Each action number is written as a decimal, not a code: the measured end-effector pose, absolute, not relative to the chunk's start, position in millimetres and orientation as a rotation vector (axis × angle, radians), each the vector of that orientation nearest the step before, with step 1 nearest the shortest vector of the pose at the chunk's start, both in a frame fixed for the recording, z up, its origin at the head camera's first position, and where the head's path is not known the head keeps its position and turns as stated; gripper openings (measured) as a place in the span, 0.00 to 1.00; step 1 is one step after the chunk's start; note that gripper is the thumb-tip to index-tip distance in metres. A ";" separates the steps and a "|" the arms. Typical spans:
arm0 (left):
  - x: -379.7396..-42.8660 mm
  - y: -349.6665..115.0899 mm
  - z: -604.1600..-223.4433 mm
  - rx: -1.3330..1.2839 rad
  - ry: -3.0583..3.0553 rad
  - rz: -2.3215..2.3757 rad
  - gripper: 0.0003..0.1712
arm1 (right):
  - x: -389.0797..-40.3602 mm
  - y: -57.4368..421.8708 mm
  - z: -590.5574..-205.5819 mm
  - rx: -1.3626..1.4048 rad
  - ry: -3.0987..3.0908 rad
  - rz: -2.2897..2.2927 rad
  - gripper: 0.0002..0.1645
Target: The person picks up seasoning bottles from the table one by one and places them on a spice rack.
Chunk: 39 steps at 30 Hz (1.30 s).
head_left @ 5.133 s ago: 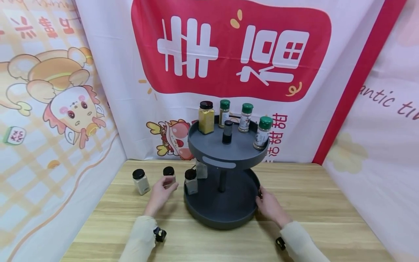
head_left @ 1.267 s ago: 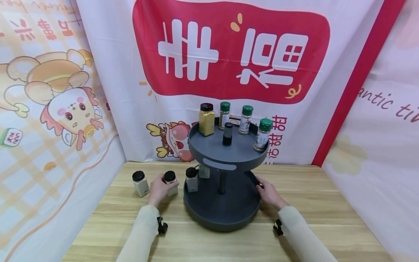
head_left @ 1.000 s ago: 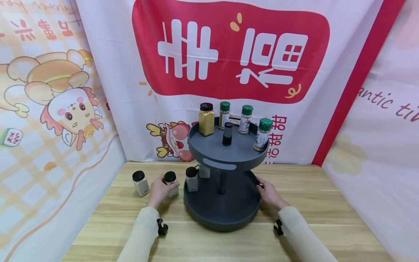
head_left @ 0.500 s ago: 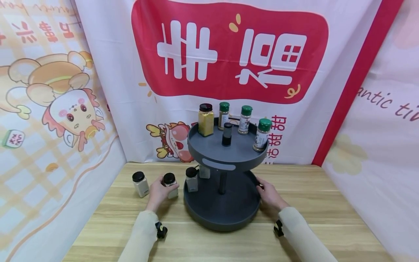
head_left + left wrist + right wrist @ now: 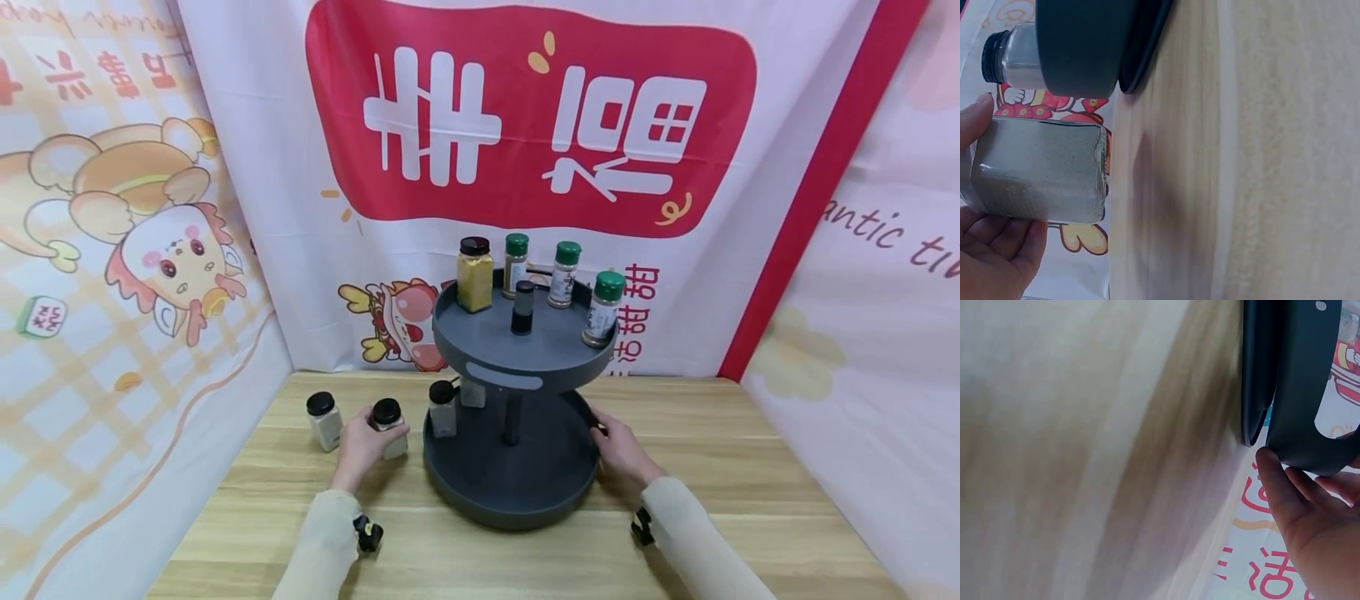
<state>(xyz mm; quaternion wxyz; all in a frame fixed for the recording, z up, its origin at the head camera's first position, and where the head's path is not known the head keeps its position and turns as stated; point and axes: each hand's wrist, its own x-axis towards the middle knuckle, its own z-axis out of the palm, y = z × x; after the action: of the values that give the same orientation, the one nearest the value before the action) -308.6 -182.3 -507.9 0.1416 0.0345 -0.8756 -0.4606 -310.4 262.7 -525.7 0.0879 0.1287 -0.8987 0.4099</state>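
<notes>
My left hand (image 5: 360, 447) pinches a clear spice jar (image 5: 395, 445) with a black lid and pale contents, left of a dark grey two-tier turntable rack (image 5: 517, 518). In the left wrist view, thumb and fingers span the jar's sides (image 5: 1044, 169); its base stands off the wooden table, with a shadow beside it. My right hand (image 5: 624, 450) grips the right rim of the rack's lower tier. The right wrist view shows the thumb against the outer wall (image 5: 1300, 440) and other fingers at the handle cutout. On the lower tier stand a black-lidded jar (image 5: 443, 417) and another pale jar (image 5: 472, 392), partly hidden.
A black-lidded jar (image 5: 326, 428) stands on the table at far left. The upper tier (image 5: 487, 337) carries a yellow-filled jar (image 5: 475, 283) and three green-capped bottles (image 5: 602, 318) around its central post (image 5: 522, 308). Printed cloth (image 5: 420, 250) hangs behind and at both sides.
Five seconds ago my left hand was beside the jar; now it holds it. Over the last second, the jar has shifted slightly towards me. The right hand stays at the rack's rim.
</notes>
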 end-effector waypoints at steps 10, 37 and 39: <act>-302.7 -176.3 -494.9 0.091 -2.531 -1.361 0.29 | -306.4 260.4 -524.6 0.421 -2.661 1.202 0.27; -292.0 -152.5 -460.9 0.045 -2.514 -1.422 0.30 | -287.2 253.6 -518.6 0.370 -2.730 0.920 0.27; -291.7 -150.6 -458.4 0.040 -2.517 -1.425 0.30 | -285.8 253.0 -518.7 0.370 -2.726 0.908 0.27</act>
<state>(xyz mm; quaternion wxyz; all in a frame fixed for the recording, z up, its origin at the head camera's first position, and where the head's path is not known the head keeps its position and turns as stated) -291.7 -150.6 -458.4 0.1244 0.0136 -0.8634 -0.4887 -285.8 253.0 -518.7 0.1219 0.1268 -0.9340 0.3110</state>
